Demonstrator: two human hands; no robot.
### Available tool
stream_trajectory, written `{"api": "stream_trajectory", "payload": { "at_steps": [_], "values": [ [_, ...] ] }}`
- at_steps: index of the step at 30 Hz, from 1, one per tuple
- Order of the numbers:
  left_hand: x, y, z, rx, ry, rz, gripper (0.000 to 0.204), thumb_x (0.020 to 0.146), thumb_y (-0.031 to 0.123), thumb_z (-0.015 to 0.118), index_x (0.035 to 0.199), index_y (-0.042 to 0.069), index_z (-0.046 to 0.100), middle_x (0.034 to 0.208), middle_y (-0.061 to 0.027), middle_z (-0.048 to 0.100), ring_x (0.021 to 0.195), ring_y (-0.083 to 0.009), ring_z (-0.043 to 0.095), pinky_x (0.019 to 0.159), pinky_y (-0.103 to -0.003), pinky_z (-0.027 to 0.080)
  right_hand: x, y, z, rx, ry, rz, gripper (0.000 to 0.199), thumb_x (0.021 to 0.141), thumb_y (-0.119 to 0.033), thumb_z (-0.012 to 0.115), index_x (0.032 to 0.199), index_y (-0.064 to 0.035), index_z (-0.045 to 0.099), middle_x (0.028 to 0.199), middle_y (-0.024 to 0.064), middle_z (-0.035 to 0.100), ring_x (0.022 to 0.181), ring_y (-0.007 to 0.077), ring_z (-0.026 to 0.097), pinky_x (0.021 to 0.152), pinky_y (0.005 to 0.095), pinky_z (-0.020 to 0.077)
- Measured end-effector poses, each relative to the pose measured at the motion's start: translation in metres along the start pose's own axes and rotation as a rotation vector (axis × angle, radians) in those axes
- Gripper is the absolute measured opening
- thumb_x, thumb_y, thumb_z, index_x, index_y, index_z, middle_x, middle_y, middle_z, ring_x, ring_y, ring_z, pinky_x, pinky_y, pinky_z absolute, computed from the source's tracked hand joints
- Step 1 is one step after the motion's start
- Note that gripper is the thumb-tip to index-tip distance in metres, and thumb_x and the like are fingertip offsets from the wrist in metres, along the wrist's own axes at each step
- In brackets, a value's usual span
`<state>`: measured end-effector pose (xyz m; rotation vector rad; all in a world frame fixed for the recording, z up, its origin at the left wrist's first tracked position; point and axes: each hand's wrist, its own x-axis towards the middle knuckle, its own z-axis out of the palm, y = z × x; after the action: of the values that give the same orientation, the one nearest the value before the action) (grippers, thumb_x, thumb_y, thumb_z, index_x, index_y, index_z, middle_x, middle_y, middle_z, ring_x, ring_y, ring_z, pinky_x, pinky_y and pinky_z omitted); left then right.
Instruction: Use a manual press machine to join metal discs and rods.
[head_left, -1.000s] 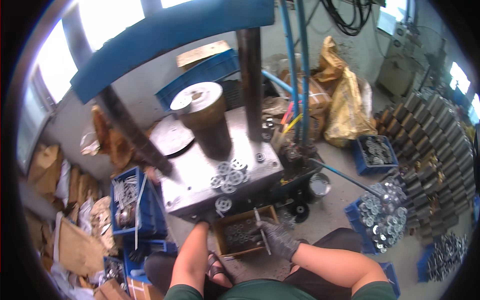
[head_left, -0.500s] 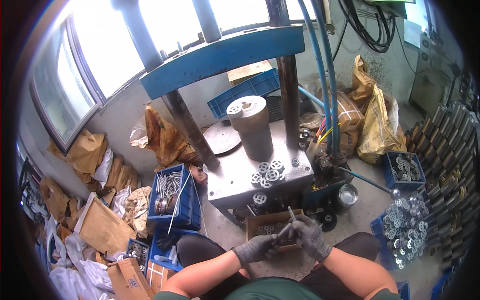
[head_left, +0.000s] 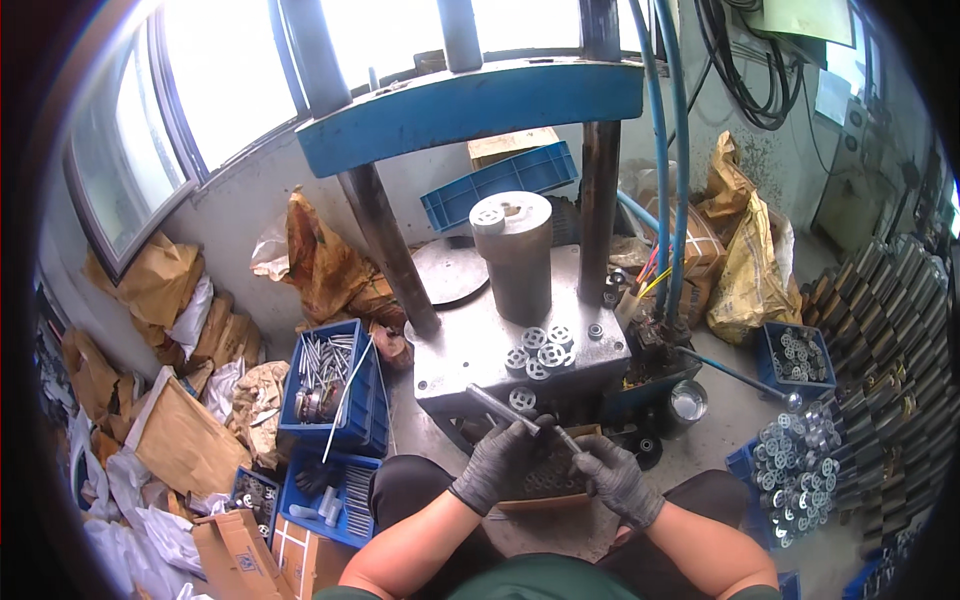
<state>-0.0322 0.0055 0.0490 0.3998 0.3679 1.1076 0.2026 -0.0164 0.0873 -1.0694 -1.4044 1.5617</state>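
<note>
My left hand [head_left: 495, 462], in a dark grey work glove, is closed round a grey metal tube or bar [head_left: 497, 406] that slants up and away to the left over the press table's front edge. My right hand [head_left: 618, 482], gloved the same, pinches a thin metal rod [head_left: 567, 439] whose far end tilts toward my left hand. The two pieces come close together near my left fingertips; I cannot tell whether they touch. Below both hands sits a cardboard box [head_left: 548, 503] with small metal parts in it, partly hidden. Several spoked metal discs [head_left: 550, 354] lie on the press table [head_left: 450, 350].
A blue press frame [head_left: 470, 115] stands ahead, with a thick metal cylinder [head_left: 518, 265] on its table. At left are blue crates [head_left: 345, 440] of rods. To the right, spoked wheels [head_left: 795, 470] are heaped beside stacked metal bars [head_left: 880, 330]. A blue-handled lever [head_left: 740, 373] sticks out.
My left hand has risen, and its bar now points up to the left. The thin rod in my right hand has tipped from nearly upright toward the left. The view has shifted slightly.
</note>
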Motion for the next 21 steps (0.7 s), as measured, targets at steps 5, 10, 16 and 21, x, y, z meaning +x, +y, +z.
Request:
{"api": "stream_trajectory", "payload": {
  "at_steps": [5, 10, 16, 21],
  "values": [
    [-0.005, 0.001, 0.006, -0.043, 0.128, -0.029, 0.041, 0.099, 0.024, 0.068, 0.135, 0.010, 0.054, 0.131, -0.0097, 0.063, 0.128, -0.0265, 0.057, 0.113, -0.047, 0.044, 0.005, 0.010, 0.007, -0.168, -0.050, -0.031, 0.028, 0.101, -0.022, 0.065, 0.123, -0.0056, 0.064, 0.090, 0.0017, 0.067, 0.067, 0.0062, 0.058, 0.057, 0.0233, 0.0496],
    [-0.010, -0.006, 0.016, 0.249, 0.051, 0.058, 0.038, 0.098, 0.023, 0.070, 0.131, 0.008, 0.059, 0.129, -0.0127, 0.064, 0.126, -0.0233, 0.058, 0.111, -0.045, 0.046, 0.008, 0.003, 0.008, -0.351, -0.062, -0.025, 0.040, 0.102, -0.027, 0.064, 0.134, -0.0040, 0.058, 0.094, 0.0102, 0.070, 0.089, 0.0181, 0.069, 0.079, 0.0342, 0.0543],
    [-0.019, -0.014, 0.034, 0.701, 0.001, 0.012, 0.041, 0.101, 0.026, 0.067, 0.135, 0.007, 0.054, 0.130, -0.0071, 0.061, 0.124, -0.0172, 0.056, 0.112, -0.035, 0.043, 0.016, 0.022, 0.000, -0.228, 0.082, -0.184, 0.057, 0.107, -0.031, 0.054, 0.154, -0.0042, 0.036, 0.096, 0.0127, 0.066, 0.087, 0.0246, 0.067, 0.080, 0.0376, 0.0538],
    [-0.019, -0.017, 0.034, 0.518, -0.076, -0.185, 0.045, 0.101, 0.028, 0.068, 0.136, 0.007, 0.050, 0.130, -0.0051, 0.060, 0.123, -0.0182, 0.058, 0.109, -0.037, 0.047, 0.020, 0.024, 0.003, -0.148, 0.081, -0.193, 0.061, 0.108, -0.033, 0.053, 0.157, -0.0047, 0.032, 0.099, 0.0109, 0.066, 0.091, 0.0205, 0.066, 0.084, 0.0355, 0.0528]
  ]
}}
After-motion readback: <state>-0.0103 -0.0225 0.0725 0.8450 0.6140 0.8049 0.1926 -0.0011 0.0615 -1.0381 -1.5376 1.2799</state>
